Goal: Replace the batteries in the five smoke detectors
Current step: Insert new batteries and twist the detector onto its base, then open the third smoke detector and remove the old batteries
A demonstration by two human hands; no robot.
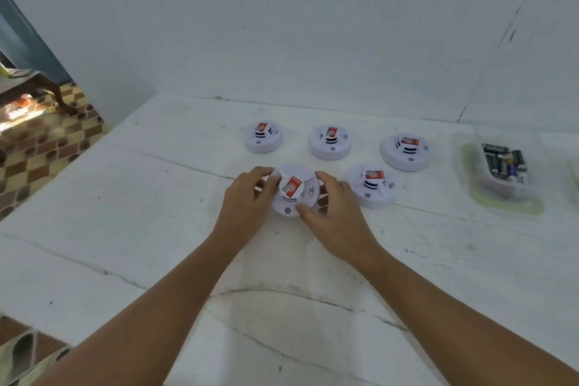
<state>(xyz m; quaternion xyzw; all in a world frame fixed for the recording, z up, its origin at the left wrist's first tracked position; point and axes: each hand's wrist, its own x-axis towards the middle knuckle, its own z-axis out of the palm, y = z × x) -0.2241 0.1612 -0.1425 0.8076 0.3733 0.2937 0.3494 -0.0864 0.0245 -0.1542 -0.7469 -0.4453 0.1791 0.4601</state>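
Fingers: left hand [247, 197] and right hand [332, 210] are curled round the front-left smoke detector [294, 189].
Risk: it could be dropped onto the counter [125, 229] — caused by twisting too hard.

I seem to be in a home. My work surface is a scuffed white-painted slab [125, 229] set against plain white walls [282, 25], and off to my left lies a floor of brown-and-tan checkered tiles [47, 147] — with a curved dark wooden furniture leg [53, 91] standing on it.
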